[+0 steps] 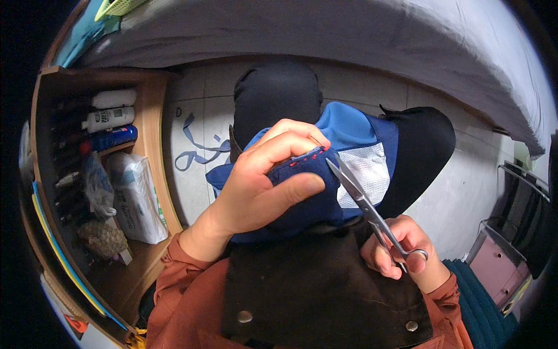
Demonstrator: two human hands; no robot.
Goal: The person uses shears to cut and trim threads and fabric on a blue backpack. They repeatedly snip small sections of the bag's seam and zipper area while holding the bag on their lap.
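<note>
Across my lap lies a blue garment [349,125] with navy parts and a white mesh panel [369,174]. My left hand [273,168] is closed on its navy edge, fingers behind and thumb in front. Red stitches [311,157] run along that held edge. My right hand [395,247] has its fingers in the handles of metal scissors [369,206]. The blades point up and left, their tips at the cloth beside the end of the red stitching. Whether the tips touch the fabric or a thread, I cannot tell.
On the left, a wooden shelf [157,145] holds bottles [110,119] and a plastic-wrapped white pack [136,198]. A blue-grey strip of cloth [195,148] lies on the tiled floor. A sheet-draped bed [349,41] spans the far side. Pink drawers [494,262] stand at the right.
</note>
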